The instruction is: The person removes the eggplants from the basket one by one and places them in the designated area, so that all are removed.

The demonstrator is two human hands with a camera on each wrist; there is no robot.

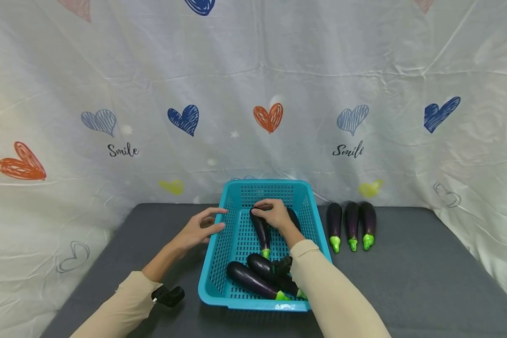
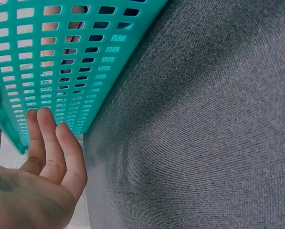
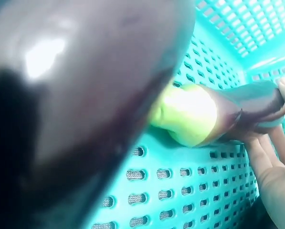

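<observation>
Inside the turquoise basket [image 1: 213, 277], my right hand [image 1: 275, 217] grips the upper, rounded end of a dark purple eggplant [image 1: 259, 231]. The right wrist view shows its bright green stem cap [image 3: 190, 114] facing the camera, with my thumb and fingers around the far end. Two more eggplants [image 1: 249, 279] lie slanted at the basket's near end, partly behind my right wrist. Another eggplant [image 1: 293, 218] shows beyond my right hand, mostly hidden by it. My left hand [image 1: 198, 229] is at the basket's left rim, fingers loosely extended along the perforated side wall [image 2: 61, 62].
Three eggplants [image 1: 352, 226] stand in a row on the grey tabletop [image 1: 405, 272] right of the basket, green stems toward me. A white curtain [image 1: 236, 155] printed with hearts hangs behind the table's back edge.
</observation>
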